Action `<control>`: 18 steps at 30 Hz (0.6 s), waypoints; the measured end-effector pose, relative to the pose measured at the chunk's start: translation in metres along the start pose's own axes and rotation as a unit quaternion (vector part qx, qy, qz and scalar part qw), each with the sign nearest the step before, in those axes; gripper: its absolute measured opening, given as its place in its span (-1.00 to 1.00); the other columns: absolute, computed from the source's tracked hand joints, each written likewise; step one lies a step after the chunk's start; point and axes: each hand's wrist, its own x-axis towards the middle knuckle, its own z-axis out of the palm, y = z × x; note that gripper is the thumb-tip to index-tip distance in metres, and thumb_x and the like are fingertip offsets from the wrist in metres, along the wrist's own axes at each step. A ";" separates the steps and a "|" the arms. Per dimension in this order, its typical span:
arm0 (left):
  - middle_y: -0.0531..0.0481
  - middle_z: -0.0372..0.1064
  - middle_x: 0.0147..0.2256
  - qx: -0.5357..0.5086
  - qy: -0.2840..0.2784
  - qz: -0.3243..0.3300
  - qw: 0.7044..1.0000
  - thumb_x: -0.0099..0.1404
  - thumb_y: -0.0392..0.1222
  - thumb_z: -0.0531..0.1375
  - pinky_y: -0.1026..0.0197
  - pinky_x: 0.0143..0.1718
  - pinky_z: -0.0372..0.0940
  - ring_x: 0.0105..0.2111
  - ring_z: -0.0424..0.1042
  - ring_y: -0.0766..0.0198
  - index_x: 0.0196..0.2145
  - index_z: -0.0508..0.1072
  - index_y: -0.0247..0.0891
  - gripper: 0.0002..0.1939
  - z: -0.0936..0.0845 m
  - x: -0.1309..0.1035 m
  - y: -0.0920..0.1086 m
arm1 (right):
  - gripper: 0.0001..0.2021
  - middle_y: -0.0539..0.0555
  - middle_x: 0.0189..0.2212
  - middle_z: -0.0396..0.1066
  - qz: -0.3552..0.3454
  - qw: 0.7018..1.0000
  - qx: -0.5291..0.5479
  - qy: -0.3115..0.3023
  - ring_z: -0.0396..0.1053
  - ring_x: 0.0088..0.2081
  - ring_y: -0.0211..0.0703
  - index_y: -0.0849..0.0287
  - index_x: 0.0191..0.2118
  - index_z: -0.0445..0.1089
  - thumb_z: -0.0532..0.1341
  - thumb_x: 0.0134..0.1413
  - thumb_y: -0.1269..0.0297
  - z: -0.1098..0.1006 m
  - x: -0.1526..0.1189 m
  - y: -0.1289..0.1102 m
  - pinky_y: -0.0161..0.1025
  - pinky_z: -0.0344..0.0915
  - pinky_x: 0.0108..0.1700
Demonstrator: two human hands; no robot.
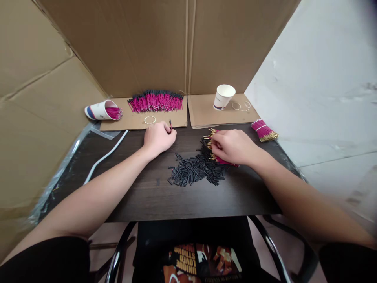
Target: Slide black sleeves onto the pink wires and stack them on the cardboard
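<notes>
We work within brown cardboard walls (132, 51), with the dark surface (141, 204) in front of us. Two flat sheets lie along its far edge: the left sheet (118, 125) and the right sheet (203, 110). A pale cable (103, 158) runs over the left part of the surface.

Near the middle of the surface lies a loose pile of short black tubes (191, 171). On the left sheet, we have a row (156, 101) of pink wires with dark upper ends. Our right hand (232, 146) is over the heap (216, 158) of gold-tipped pink wires, at the upper right of the tubes and touching them. Its fingers are curled down; we cannot tell whether they pinch anything.

Our left hand (158, 138) is closed, thumb against forefinger, in front of the left sheet. It pinches one wire (170, 124), dark end up.

One cup (98, 111) lies on its side at the left, its mouth toward the row, with pink wires inside. The other cup (223, 98) stands upright on the right sheet. A banded bundle (263, 130) of gold-tipped wires lies at the far right.

The smallest items are thin pale bands: one band (145, 120) on the left sheet, two on the right sheet.
</notes>
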 end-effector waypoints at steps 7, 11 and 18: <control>-0.12 0.56 -0.34 -0.011 0.009 0.001 1.000 0.29 -0.05 0.33 0.02 -0.10 0.34 -0.32 0.42 0.15 -0.30 0.56 -0.22 -0.82 0.001 -0.002 0.002 | -0.86 0.16 -0.24 0.53 -0.013 0.989 0.062 0.133 0.42 -0.22 -0.01 0.19 -0.15 0.41 0.16 0.48 0.28 0.005 -0.001 -0.003 -0.12 0.10 -0.25; -0.06 0.47 -0.37 -0.043 0.028 0.069 0.996 0.30 -0.08 0.31 0.10 -0.19 0.24 -0.37 0.32 0.26 -0.28 0.47 -0.23 -0.83 0.003 -0.007 0.002 | -0.84 0.18 -0.24 0.53 -0.004 0.985 0.082 0.150 0.43 -0.23 0.00 0.18 -0.09 0.39 0.13 0.52 0.23 0.006 -0.001 -0.006 -0.12 0.11 -0.26; -0.07 0.45 -0.31 -0.158 -0.172 0.394 0.889 0.31 -0.04 0.30 0.12 -0.20 0.32 -0.31 0.38 0.24 -0.29 0.52 -0.23 -0.81 -0.005 -0.027 0.004 | -0.90 0.14 -0.27 0.49 -0.017 0.962 0.218 0.165 0.37 -0.29 -0.10 0.14 -0.11 0.31 0.11 0.54 0.30 0.011 0.004 -0.011 -0.15 0.25 -0.19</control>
